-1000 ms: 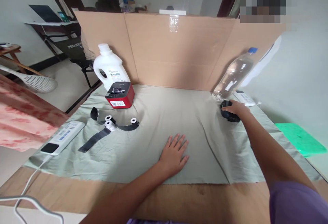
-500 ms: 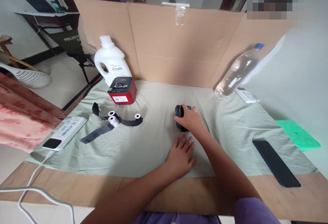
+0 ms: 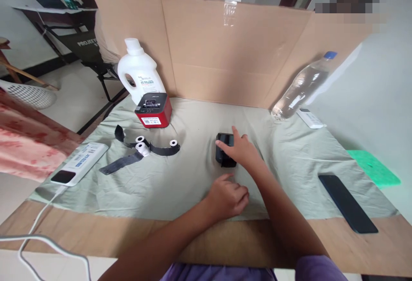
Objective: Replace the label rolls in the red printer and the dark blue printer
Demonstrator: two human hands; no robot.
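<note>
A small black box-like object with a glossy top lies on the cloth in front of me. My right hand is over its right side, thumb across the top and index finger stretched out past it; the fingers are apart and not wrapped round it. Just nearer to me, my left hand rests with most fingers curled in and the index finger bent toward the object. Nothing shows in its grasp. To the left are white rolls with black strips unrolled from them.
A red and black printer-like box stands before a white jug. A clear bottle leans on the cardboard wall. A phone lies right, a corded white device left, and a small white device behind.
My right hand has loosened from the black object and spread its fingers; the object sits slightly further left and is turned. My left hand has gone from flat and spread to curled.
</note>
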